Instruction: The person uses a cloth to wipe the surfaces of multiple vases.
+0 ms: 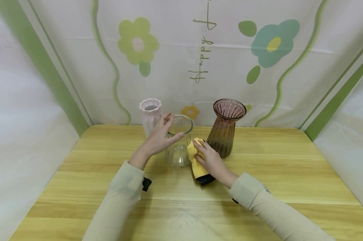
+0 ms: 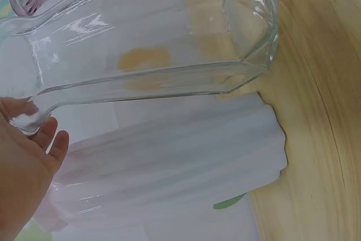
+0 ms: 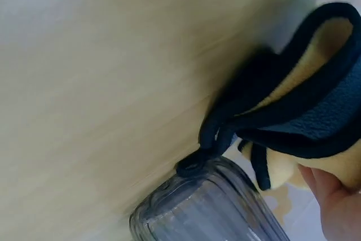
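Note:
A clear glass vase (image 1: 178,155) stands upright at the middle of the table. My left hand (image 1: 157,139) holds it at the flared rim, thumb across the near side and fingers at the far side. In the left wrist view, bent fingertips (image 2: 58,145) show at the vase's neck. Bunched in my right hand (image 1: 213,162) is a yellow cloth (image 1: 196,164) with black edging, against the vase's right side. The right wrist view shows the cloth's dark blue-grey reverse (image 3: 316,111) hanging in a fold.
A pale pink-white fluted vase (image 1: 150,117) stands behind my left hand. Close to the right of the cloth is a ribbed purple-brown vase (image 1: 222,137) with a wide rim. The wooden table (image 1: 181,214) ends at a printed curtain (image 1: 175,83) behind the vases.

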Motion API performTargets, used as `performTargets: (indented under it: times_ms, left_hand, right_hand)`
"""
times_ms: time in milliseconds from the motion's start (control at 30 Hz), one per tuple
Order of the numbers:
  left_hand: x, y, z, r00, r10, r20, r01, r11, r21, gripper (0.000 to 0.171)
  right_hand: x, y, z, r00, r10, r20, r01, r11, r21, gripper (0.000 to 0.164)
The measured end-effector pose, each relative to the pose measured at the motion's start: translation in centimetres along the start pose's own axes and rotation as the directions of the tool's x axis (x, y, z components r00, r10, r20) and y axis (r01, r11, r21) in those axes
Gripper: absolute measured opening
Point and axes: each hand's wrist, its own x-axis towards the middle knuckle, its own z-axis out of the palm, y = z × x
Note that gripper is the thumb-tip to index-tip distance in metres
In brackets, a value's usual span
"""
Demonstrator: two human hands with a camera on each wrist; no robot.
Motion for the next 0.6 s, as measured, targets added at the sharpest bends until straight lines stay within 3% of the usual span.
performTargets:
  times_ms: [300, 600]
  left_hand:
    - [0.0, 0.6, -0.1, 0.999, -0.002, -0.037, 0.006, 0.993, 0.116, 0.102]
    - [-0.1, 0.8, 0.0, 0.996, 0.043, -0.079, -0.027, 0.981, 0.194, 0.090]
  right_hand:
    - [0.2, -0.1, -0.5, 1.000, -0.004, 0.022, 0.004, 1.000, 0.015, 0.056]
    - [1.0, -1.1, -1.3, 0.991, -0.047, -0.126, 0.056, 0.996, 0.068, 0.054]
